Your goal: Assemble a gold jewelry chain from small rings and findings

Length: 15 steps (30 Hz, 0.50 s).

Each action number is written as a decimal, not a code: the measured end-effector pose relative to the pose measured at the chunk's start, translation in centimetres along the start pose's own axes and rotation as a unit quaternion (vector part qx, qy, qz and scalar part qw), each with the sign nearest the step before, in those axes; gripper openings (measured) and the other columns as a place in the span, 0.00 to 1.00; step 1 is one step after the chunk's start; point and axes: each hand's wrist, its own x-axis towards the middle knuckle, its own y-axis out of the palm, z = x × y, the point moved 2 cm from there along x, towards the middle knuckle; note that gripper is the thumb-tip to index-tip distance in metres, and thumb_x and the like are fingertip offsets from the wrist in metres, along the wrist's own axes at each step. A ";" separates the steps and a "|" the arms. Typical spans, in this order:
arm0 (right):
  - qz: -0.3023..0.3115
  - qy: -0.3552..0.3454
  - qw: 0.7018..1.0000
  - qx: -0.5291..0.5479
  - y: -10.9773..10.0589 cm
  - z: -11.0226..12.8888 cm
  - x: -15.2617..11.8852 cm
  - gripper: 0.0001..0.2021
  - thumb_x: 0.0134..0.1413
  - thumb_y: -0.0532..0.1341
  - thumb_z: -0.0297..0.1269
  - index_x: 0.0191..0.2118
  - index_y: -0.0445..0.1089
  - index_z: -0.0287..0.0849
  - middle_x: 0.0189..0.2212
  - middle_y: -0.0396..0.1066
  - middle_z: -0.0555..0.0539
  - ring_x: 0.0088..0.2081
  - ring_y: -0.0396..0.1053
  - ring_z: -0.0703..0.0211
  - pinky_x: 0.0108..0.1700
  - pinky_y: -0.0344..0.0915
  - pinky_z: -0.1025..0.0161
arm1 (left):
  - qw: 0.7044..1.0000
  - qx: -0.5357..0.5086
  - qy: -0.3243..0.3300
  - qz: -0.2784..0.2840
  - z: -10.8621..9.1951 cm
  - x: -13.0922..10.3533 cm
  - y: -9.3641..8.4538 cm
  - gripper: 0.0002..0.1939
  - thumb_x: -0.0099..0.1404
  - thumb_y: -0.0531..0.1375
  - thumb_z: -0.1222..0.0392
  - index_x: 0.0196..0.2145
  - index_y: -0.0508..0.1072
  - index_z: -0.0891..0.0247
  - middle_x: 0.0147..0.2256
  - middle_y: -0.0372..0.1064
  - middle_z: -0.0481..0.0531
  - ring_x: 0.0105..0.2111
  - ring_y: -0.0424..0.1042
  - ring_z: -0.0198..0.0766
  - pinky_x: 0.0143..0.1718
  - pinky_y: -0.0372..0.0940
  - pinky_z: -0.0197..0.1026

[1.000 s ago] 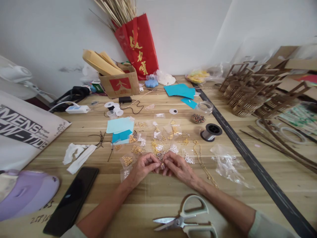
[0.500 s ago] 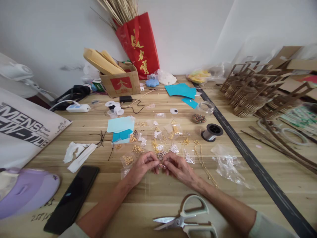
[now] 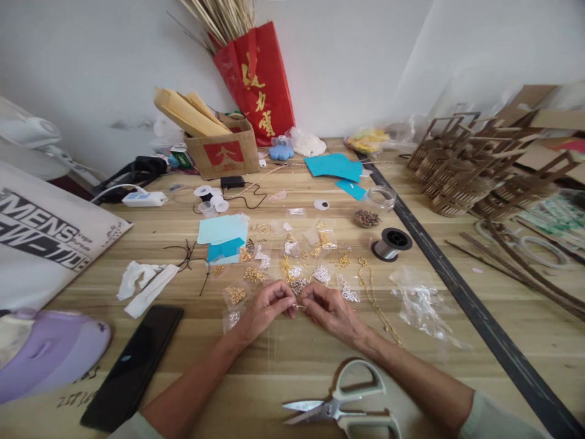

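My left hand [image 3: 273,303] and my right hand [image 3: 326,305] meet over the middle of the table, each closed in a pinch. Between the fingertips runs a short beaded strand [image 3: 299,306], its tiny parts too small to make out. A faint thin line trails down below my left hand. Just beyond the fingers lie a pile of dark silvery beads [image 3: 298,286] and a bag of silver beads [image 3: 322,273]. Gold beads [image 3: 235,296] sit in a small bag left of my left hand. To the right of my right hand are silver rings [image 3: 348,289] and a gold chain [image 3: 372,292].
Open scissors [image 3: 340,402] lie at the front, with a black phone [image 3: 132,366] to the left. A wire spool [image 3: 392,244], a clear plastic bag [image 3: 423,299] and a bowl of beads [image 3: 367,218] are on the right. Small wooden baskets [image 3: 461,183] stand farther back.
My left fingertips have shifted very slightly to the right with the strand. The other things lie as before.
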 end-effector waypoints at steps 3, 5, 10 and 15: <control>-0.002 0.000 1.000 -0.002 0.0 0.0 0.0 0.11 0.62 0.55 0.42 0.33 0.65 0.41 0.20 0.58 0.54 0.22 0.53 0.67 0.23 0.49 0.68 | 1.000 0.007 0.001 -0.003 0.0 0.0 0.0 0.12 0.63 0.59 0.53 0.30 0.67 0.66 0.26 0.68 0.48 0.27 0.70 0.35 0.33 0.65 0.38; -0.001 -0.004 1.000 -0.005 0.0 0.0 -0.1 0.12 0.62 0.54 0.43 0.33 0.66 0.40 0.20 0.58 0.54 0.22 0.53 0.66 0.23 0.49 0.68 | 1.000 0.008 0.002 -0.005 0.0 0.0 0.0 0.12 0.63 0.59 0.52 0.30 0.67 0.66 0.25 0.68 0.48 0.27 0.70 0.35 0.32 0.64 0.38; 0.000 -0.014 1.000 -0.020 0.0 0.1 -0.1 0.11 0.63 0.54 0.42 0.33 0.66 0.40 0.20 0.57 0.54 0.22 0.52 0.67 0.24 0.49 0.68 | 1.000 0.011 0.009 -0.010 0.0 0.0 0.0 0.13 0.64 0.58 0.52 0.31 0.67 0.65 0.25 0.68 0.48 0.27 0.69 0.36 0.33 0.64 0.38; -0.004 -0.017 1.000 -0.017 -0.1 -0.1 -0.1 0.10 0.63 0.53 0.40 0.34 0.64 0.41 0.20 0.57 0.55 0.21 0.52 0.66 0.24 0.49 0.68 | 1.000 0.013 0.011 -0.020 -0.1 0.0 0.1 0.13 0.64 0.58 0.51 0.31 0.66 0.65 0.26 0.69 0.49 0.28 0.70 0.36 0.33 0.65 0.38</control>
